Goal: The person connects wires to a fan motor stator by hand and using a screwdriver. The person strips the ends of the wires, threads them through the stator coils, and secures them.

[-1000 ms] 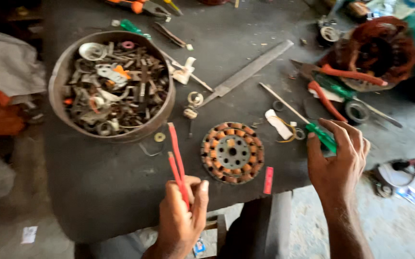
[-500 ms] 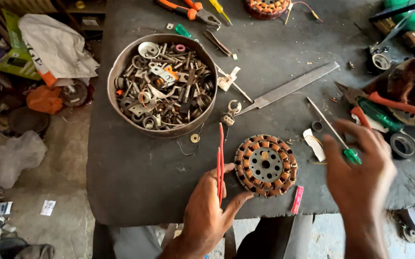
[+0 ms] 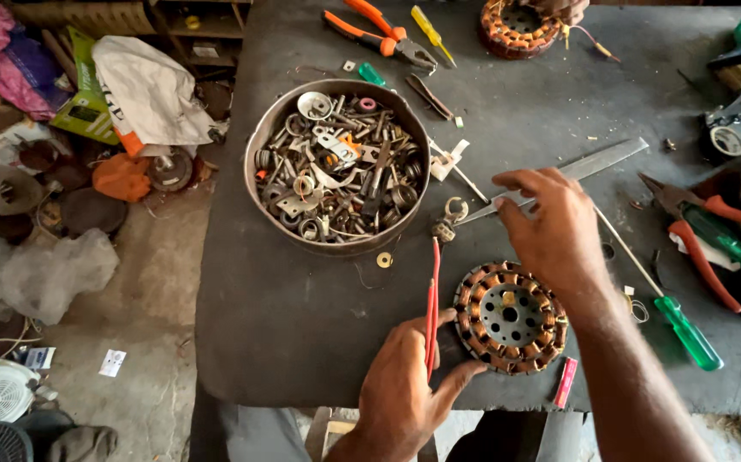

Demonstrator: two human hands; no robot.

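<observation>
Right hand (image 3: 550, 227) has dropped the screwdriver (image 3: 674, 312), hovering spread above the stator (image 3: 510, 316); left hand (image 3: 405, 385) pinches red wires (image 3: 432, 299) beside it.

Left hand (image 3: 405, 389) low, fingers pinched closed; right hand (image 3: 550, 227) raised, fingers curled, palm down.

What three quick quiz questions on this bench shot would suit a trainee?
1. True or false: the left hand holds thin red wires.
2. What lies nearest the right hand? A) the round metal bowl B) the long flat file C) the orange pliers
3. Which coloured handle has the screwdriver right of the copper-wound stator?

Key: 1 true; 2 B; 3 green.
</observation>
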